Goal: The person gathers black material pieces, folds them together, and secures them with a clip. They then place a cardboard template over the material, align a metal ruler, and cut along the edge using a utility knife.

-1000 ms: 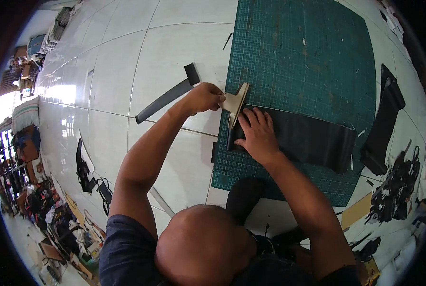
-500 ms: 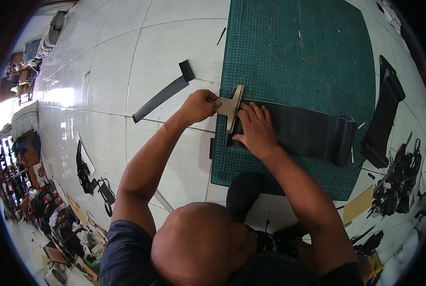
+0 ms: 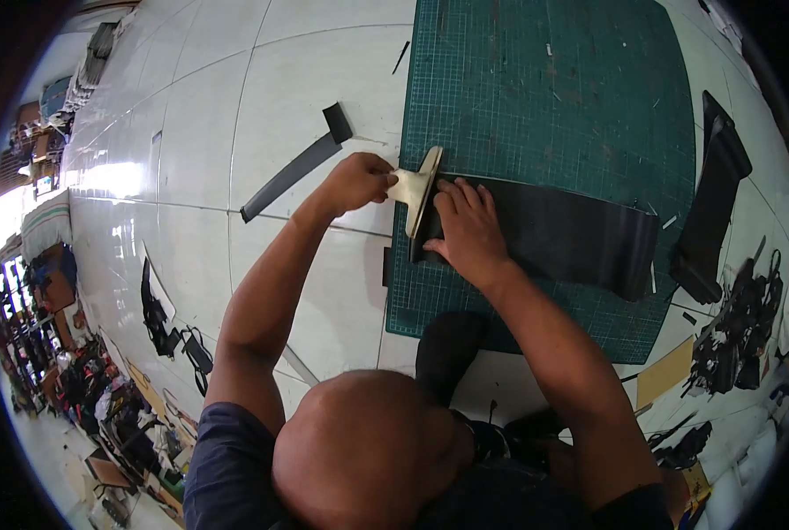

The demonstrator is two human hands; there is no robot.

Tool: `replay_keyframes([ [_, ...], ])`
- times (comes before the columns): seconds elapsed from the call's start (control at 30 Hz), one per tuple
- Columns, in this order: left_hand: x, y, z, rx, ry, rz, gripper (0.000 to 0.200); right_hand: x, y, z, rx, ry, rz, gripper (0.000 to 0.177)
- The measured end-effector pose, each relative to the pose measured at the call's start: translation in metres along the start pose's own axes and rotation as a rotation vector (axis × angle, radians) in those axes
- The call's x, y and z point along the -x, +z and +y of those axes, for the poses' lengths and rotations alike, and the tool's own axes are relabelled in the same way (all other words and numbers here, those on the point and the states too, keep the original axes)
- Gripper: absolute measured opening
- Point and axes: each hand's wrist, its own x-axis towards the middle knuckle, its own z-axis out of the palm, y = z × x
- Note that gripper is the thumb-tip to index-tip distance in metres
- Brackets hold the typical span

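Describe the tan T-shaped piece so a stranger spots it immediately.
Find the green cutting mat on the white floor; a black sheet lies across it. At its left end, pinched by the left hand, is the T-shaped piece: pale tan among black strips.

Looking down, I see a cutting mat [image 3: 571, 106] on a tiled floor [image 3: 306, 79].
A sheet [image 3: 571, 234] lies across the mat's near part; a T-shaped tool [image 3: 416, 190] sits on its left end, between the left hand [image 3: 354, 181] and the right hand [image 3: 469, 230]; a strip [image 3: 293, 172] lies on the floor left of the mat.
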Motion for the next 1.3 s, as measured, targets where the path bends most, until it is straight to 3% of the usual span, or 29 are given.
replay_keyframes([
  [0.07,0.011,0.004,0.010,-0.067,-0.002,0.002,0.033,0.001,-0.001,0.003,0.010,-0.003,0.006,0.075],
  [0.27,0.007,0.009,-0.007,0.177,-0.032,0.012,0.035,0.000,-0.001,0.000,0.017,-0.020,0.027,0.075],
  [0.5,0.006,0.015,0.005,0.053,0.067,0.141,0.035,0.000,0.000,0.000,-0.031,-0.011,0.016,0.072],
  [0.6,0.004,0.013,0.012,0.023,-0.014,0.088,0.038,-0.001,-0.002,-0.002,-0.019,-0.006,0.002,0.071],
  [0.63,0.001,0.013,0.013,-0.105,0.042,0.091,0.040,-0.001,-0.004,-0.003,-0.018,-0.005,-0.006,0.070],
  [0.87,0.008,0.019,0.012,-0.243,0.149,0.173,0.041,-0.002,-0.003,-0.003,-0.001,-0.020,-0.037,0.067],
  [0.97,0.010,0.018,0.006,-0.062,0.060,0.129,0.045,-0.003,-0.004,-0.003,0.015,-0.023,-0.039,0.067],
  [1.07,0.010,0.017,-0.002,-0.062,0.074,0.111,0.045,-0.002,-0.005,-0.004,0.020,-0.032,-0.029,0.067],
  [1.17,0.011,0.023,-0.007,-0.079,0.122,0.180,0.041,-0.002,-0.002,-0.003,0.027,-0.029,-0.029,0.067],
  [1.27,0.011,0.039,-0.015,-0.231,0.316,0.493,0.041,-0.004,-0.005,-0.002,0.038,-0.019,-0.046,0.068],
  [1.3,0.018,0.039,-0.006,-0.206,0.263,0.516,0.040,-0.003,-0.005,-0.004,0.037,-0.018,-0.058,0.069],
])
